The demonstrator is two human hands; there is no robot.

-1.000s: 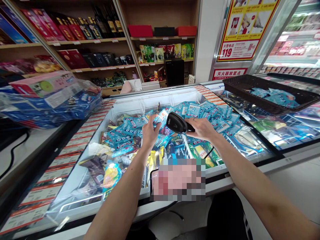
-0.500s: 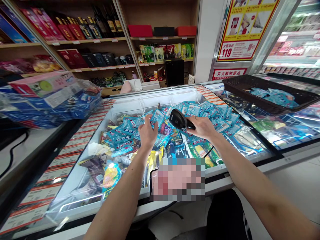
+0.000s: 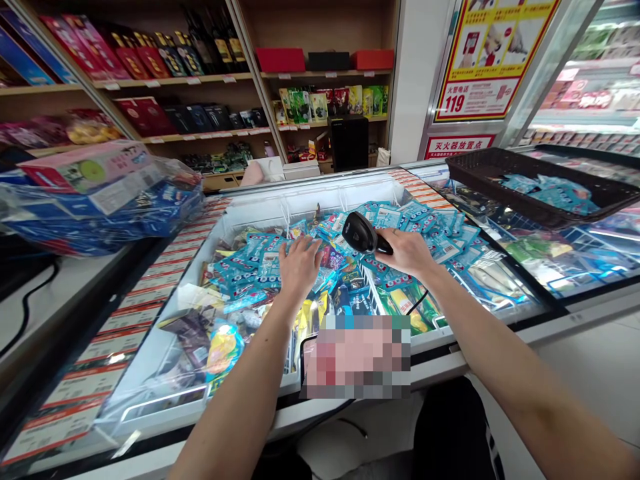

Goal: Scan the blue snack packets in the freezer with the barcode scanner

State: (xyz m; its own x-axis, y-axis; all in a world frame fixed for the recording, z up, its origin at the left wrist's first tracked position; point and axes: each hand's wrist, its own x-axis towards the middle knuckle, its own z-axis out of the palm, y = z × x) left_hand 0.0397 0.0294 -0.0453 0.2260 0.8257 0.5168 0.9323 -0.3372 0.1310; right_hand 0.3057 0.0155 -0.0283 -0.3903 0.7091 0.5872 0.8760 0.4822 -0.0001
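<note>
My right hand [image 3: 407,253] is closed round the grip of a black handheld barcode scanner [image 3: 360,233], whose head points left. My left hand [image 3: 300,265] is open, palm down with its fingers apart. It lies over or just above the left part of a pile of small blue packets; whether it touches them I cannot tell. Beside its fingers a blue packet [image 3: 269,265] shows a pale label upward. More blue packets [image 3: 440,233] are heaped to the right of the scanner. Coloured ice-cream wrappers [image 3: 307,319] lie below, in a glass-topped chest freezer [image 3: 250,212].
A brown basket [image 3: 473,175] with a few blue packets sits at the right. Plastic-wrapped boxes [image 3: 100,213] are stacked at the left. A phone [image 3: 306,357], mostly blurred out, lies at the freezer's front edge. The scanner's cable [image 3: 417,303] runs downward. Stocked shelves [image 3: 195,80] stand behind.
My left hand has let go of the blue packet it pinched up near the scanner; it has shifted slightly down and its fingers have spread. The scanner has barely moved.
</note>
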